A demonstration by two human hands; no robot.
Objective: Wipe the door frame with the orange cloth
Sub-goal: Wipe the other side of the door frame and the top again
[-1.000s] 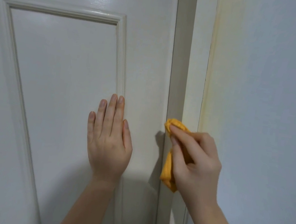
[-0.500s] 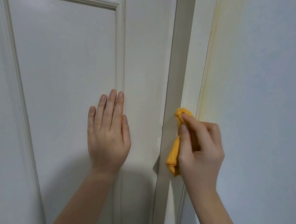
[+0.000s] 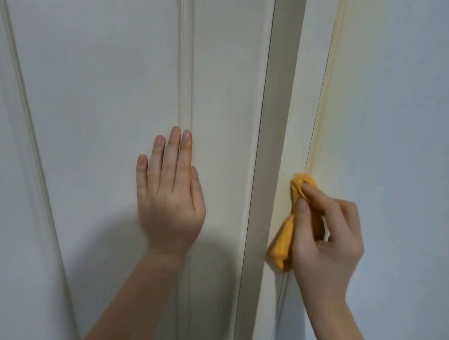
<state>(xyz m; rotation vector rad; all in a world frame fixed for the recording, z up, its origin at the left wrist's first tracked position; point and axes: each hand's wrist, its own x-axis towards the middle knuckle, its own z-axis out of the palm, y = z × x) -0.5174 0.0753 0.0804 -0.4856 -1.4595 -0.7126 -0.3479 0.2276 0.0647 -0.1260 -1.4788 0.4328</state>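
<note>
The cream door frame [image 3: 304, 94] runs vertically between the white panelled door [image 3: 86, 80] and the wall. My right hand [image 3: 325, 237] grips the bunched orange cloth [image 3: 284, 235] and holds it against the frame's right part, near the seam with the wall. The cloth's upper end sticks out past my fingertips and its lower end hangs below my thumb. My left hand [image 3: 170, 191] lies flat on the door, fingers straight and pointing up, beside the raised panel moulding.
A pale blue-grey wall [image 3: 421, 138] fills the right side. A yellowish stain runs along the wall's edge by the frame. The dark gap between door and frame runs top to bottom.
My right hand has carried the cloth rightward across the frame, from its left edge by the door gap to the side near the wall. The left hand has stayed flat on the door.
</note>
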